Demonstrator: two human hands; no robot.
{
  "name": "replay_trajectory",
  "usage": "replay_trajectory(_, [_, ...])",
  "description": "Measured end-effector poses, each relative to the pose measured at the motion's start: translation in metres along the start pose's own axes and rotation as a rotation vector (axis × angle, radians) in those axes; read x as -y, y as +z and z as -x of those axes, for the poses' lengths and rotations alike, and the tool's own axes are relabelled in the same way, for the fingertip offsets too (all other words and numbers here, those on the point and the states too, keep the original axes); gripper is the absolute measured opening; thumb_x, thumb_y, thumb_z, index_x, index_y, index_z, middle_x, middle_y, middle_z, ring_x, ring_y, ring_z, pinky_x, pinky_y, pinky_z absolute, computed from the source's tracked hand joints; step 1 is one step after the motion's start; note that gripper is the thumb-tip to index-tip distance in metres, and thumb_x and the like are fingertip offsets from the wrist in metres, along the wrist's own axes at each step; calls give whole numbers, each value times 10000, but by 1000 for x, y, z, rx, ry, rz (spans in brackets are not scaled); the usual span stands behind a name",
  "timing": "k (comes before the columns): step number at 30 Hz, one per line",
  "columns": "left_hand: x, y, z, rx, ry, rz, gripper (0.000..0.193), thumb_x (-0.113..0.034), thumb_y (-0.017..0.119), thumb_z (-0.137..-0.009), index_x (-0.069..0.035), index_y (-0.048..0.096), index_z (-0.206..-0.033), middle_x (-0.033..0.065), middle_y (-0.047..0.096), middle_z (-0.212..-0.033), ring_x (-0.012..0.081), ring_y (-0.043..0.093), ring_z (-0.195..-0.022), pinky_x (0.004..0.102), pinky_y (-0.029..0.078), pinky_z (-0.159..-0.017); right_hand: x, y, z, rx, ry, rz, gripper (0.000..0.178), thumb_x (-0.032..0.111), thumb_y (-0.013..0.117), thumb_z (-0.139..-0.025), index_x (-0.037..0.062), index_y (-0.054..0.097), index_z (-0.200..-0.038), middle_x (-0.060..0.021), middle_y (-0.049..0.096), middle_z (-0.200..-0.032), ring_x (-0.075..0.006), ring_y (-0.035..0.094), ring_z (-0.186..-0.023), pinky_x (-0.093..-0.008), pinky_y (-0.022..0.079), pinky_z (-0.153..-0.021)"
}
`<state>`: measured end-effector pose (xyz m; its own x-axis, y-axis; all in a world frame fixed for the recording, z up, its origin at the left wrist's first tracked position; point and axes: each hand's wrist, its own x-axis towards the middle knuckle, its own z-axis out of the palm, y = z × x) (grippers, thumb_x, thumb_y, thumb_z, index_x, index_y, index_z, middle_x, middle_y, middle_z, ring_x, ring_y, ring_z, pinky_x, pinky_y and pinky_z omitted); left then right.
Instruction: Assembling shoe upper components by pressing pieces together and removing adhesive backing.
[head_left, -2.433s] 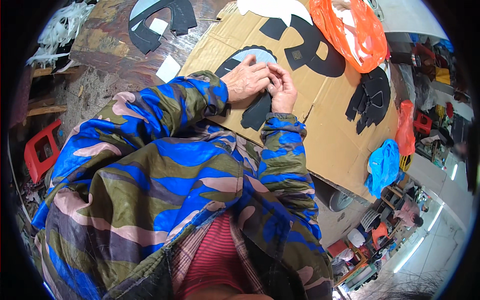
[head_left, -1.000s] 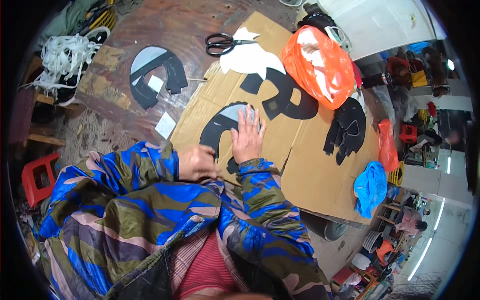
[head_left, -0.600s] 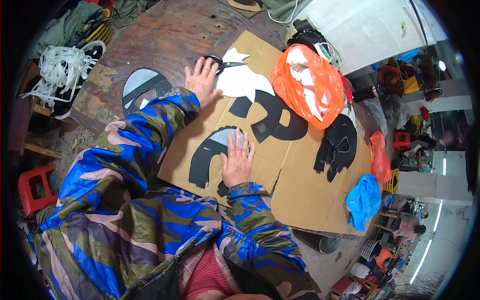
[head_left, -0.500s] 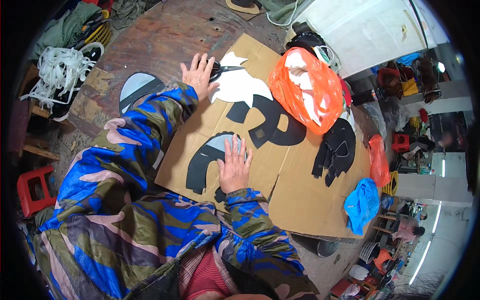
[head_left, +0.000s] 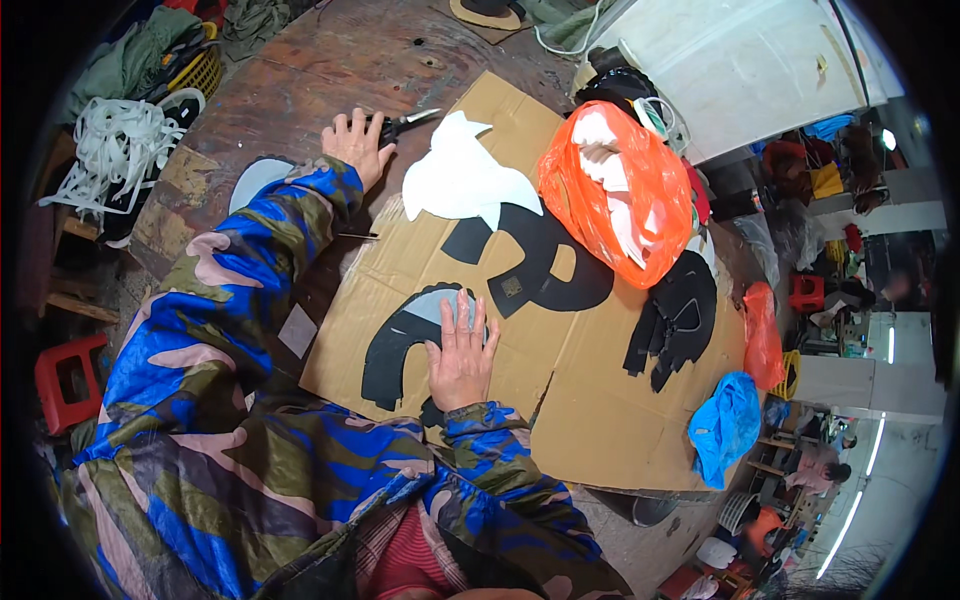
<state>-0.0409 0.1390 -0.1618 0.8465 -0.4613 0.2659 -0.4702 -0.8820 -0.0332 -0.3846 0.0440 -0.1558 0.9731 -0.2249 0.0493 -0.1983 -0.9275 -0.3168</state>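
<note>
My left hand [head_left: 357,150] rests at the far left of the cardboard, fingers stretched, against a pair of black-handled scissors [head_left: 407,121]. Their blades point right, over the wooden table near a white cut sheet with pointed ends [head_left: 470,172]. Flat on a curved black piece with a grey area [head_left: 385,350] lies my right hand [head_left: 463,360], its fingers spread. The palm hides part of that piece. More black curved cutouts [head_left: 540,285] lie partly under the white sheet.
Brown cardboard [head_left: 590,420] covers part of the wooden table [head_left: 300,80]. An orange plastic bag with white pieces [head_left: 655,205] stands on it, beside stacked black pieces [head_left: 685,310]. A blue bag [head_left: 722,425] lies at the right edge. A red stool [head_left: 70,380] stands left.
My left hand has moved left, and the scissors have shifted with it off the white sheet. My right hand stays flat on the curved piece.
</note>
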Motion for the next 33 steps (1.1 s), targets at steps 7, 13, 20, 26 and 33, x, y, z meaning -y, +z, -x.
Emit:
replay_trajectory(7, [-38, 3, -48, -13, 389, 262, 724, -204, 760, -775, -153, 459, -1432, 97, 453, -1470, 368, 325, -1409, 566, 337, -1045, -5, 4, 5, 27, 41, 24, 729, 303, 603, -945, 96, 293, -1572, -136, 204, -1658, -381, 162, -1523, -586, 133, -1194])
replay_trajectory(13, [-72, 8, -114, 283, 632, 178, 1098, -154, 846, -541, -284, 380, -1527, 0, 488, -1496, 331, 353, -1395, 582, 364, -1012, 2, -3, -5, 27, 38, -19, 742, 283, 617, -926, 99, 299, -1570, -138, 216, -1654, -386, 171, -1519, -586, 129, -1195])
replay_trajectory(20, [-88, -4, -146, 403, 709, -119, 1037, -382, 987, -310, -318, 621, -1278, -79, 591, -1293, 200, 391, -1350, 515, 333, -982, 2, -2, -5, 45, 41, -44, 733, 265, 612, -923, 97, 306, -1568, -145, 218, -1653, -389, 172, -1518, -580, 118, -1195])
replay_trajectory(26, [-91, -11, -140, 388, 738, -188, 707, -381, 923, -513, -310, 678, -1172, -40, 588, -1248, 226, 369, -1378, 523, 322, -997, 0, -1, 1, 42, 40, -43, 731, 264, 609, -922, 98, 308, -1567, -142, 213, -1655, -383, 167, -1521, -577, 119, -1193])
replay_trajectory(33, [-86, -41, -136, 83, 856, -177, 470, -358, 905, -484, -279, 733, -914, -72, 681, -960, 162, 533, -1204, 468, 334, -926, -1, 1, -2, -21, 31, -48, 723, 270, 599, -926, 103, 308, -1567, -137, 212, -1655, -379, 168, -1521, -573, 121, -1194])
